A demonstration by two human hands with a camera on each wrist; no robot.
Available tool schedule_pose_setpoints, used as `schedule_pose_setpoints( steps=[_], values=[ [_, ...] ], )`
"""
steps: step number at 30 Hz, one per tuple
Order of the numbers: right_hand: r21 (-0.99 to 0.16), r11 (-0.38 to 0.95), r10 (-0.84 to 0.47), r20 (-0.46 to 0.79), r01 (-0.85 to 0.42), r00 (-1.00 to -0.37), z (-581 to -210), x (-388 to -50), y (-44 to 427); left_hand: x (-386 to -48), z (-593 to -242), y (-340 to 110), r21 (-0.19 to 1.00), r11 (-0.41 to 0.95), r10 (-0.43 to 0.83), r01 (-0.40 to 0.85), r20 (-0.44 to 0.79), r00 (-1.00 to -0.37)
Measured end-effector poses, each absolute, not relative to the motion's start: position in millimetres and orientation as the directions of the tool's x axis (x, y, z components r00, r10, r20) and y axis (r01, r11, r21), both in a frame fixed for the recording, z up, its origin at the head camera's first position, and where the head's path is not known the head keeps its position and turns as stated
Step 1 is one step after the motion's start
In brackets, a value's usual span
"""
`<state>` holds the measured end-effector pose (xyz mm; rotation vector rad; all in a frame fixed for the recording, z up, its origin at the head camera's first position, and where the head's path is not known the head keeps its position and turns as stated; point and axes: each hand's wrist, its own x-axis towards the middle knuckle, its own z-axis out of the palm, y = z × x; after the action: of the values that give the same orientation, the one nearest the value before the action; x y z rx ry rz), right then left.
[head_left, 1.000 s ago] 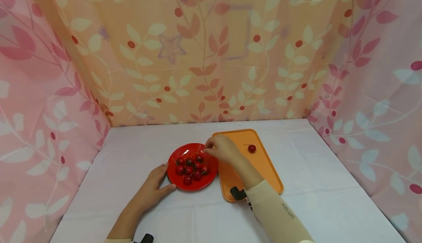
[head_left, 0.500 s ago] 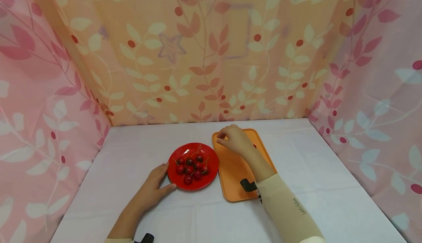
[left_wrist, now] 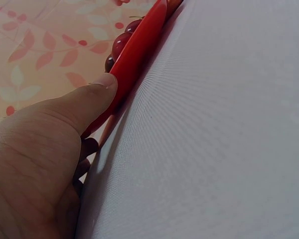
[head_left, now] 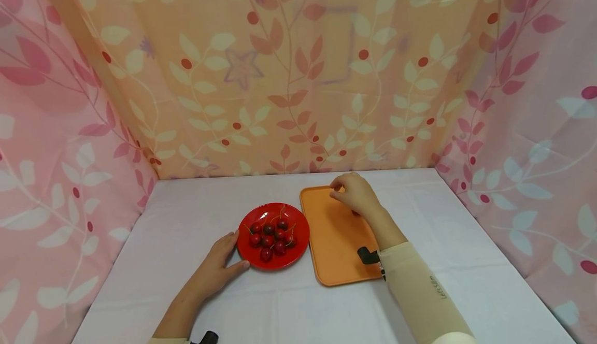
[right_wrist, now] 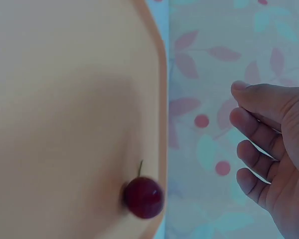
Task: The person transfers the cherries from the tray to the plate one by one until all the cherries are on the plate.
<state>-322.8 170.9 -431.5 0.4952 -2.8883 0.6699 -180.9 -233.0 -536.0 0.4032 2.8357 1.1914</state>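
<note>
In the head view, a red plate (head_left: pixel 275 263) holds several cherries (head_left: pixel 267 241), some with stems. My left hand (head_left: pixel 216 264) rests against its left rim, thumb and fingers spread along the edge. The left wrist view shows the thumb (left_wrist: pixel 97 94) touching the rim; the other fingers are partly hidden. My right hand (head_left: pixel 356 194) is above the far part of an orange tray (head_left: pixel 338 251), fingers loosely bent with nothing between them. One cherry (right_wrist: pixel 144 197) with a short stem lies near the tray's edge in the right wrist view; in the head view the hand mostly covers it.
Plate and tray stand side by side on a white-covered table (head_left: pixel 275 307), the plate's right rim close to the tray's left edge. Behind and at both sides hang leaf-patterned curtains (head_left: pixel 289 74).
My right hand has moved from above the plate's right side rightward over the tray, now partly covering the single cherry there. The left hand and plate have stayed in place.
</note>
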Motion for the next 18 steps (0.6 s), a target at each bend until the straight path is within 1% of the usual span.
schedule_pose_setpoints(
  steps=[8,18],
  values=[
    [-0.407,0.876,-0.222,0.141,-0.260,-0.965,-446,-327,190,-182,-539,-232,0.710,0.671,0.250,0.215,0.057,-0.967],
    [-0.413,0.886,-0.183,0.104,-0.210,-0.978,-467,-330,204,-180,-538,-233,0.694,0.683,0.246,0.228,0.076,-0.966]
  ],
)
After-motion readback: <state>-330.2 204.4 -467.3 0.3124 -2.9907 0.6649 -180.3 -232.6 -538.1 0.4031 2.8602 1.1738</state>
